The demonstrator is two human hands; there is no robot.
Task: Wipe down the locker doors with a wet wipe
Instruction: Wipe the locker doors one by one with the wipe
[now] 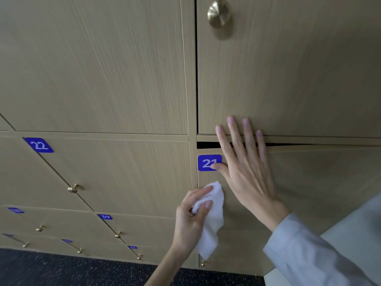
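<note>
A wall of light wooden locker doors fills the view. My left hand [192, 217] is shut on a crumpled white wet wipe [212, 221], pressed near the left edge of the locker door marked 21 [309, 193], just below its blue number label [208, 162]. My right hand [245, 168] lies flat with fingers spread against the top of that door, fingertips reaching over the dark gap onto the door above [288, 69]. Its thumb touches the label.
Locker 22 [115, 172] with a brass knob [73, 188] is to the left. A large brass knob [218, 14] sits on the upper right door. Lower doors with small knobs run down to a dark speckled floor [82, 271].
</note>
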